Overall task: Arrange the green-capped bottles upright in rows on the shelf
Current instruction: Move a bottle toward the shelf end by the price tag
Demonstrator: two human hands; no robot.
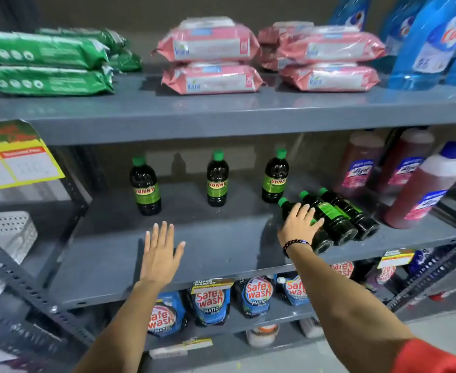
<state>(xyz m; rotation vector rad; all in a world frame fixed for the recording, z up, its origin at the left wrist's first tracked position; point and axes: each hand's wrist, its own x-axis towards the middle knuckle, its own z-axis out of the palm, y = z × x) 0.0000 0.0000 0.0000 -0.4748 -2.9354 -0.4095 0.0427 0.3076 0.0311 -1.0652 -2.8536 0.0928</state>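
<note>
Six green-capped bottles sit on the middle grey shelf (pixel 221 238). Three stand upright in a back row: left Sunny bottle (pixel 145 187) at 10 o'clock from the shelf's centre, middle Sunny bottle (pixel 216 180) at 12 o'clock, right Sunny bottle (pixel 274 177) at 2 o'clock, each well apart from its neighbour. Three lie on their sides at 3 o'clock, side by side and touching, caps toward 10 o'clock: nearest lying bottle (pixel 321 242), second lying bottle (pixel 334 219), third lying bottle (pixel 356 215).

Left hand (pixel 161 251): flat, fingers spread, grip released, over bare shelf at 6 o'clock from the middle Sunny bottle; contact with the shelf cannot be told.

Right hand (pixel 299 224): palm down on the nearest lying bottle, fingers draped over it and reaching the second; grip loosely curled, not seen closed around either. Beaded bracelet (pixel 294 244) on that wrist.

Red Lizol bottles (pixel 420 189) at the shelf's right end, just beside the lying group.
</note>
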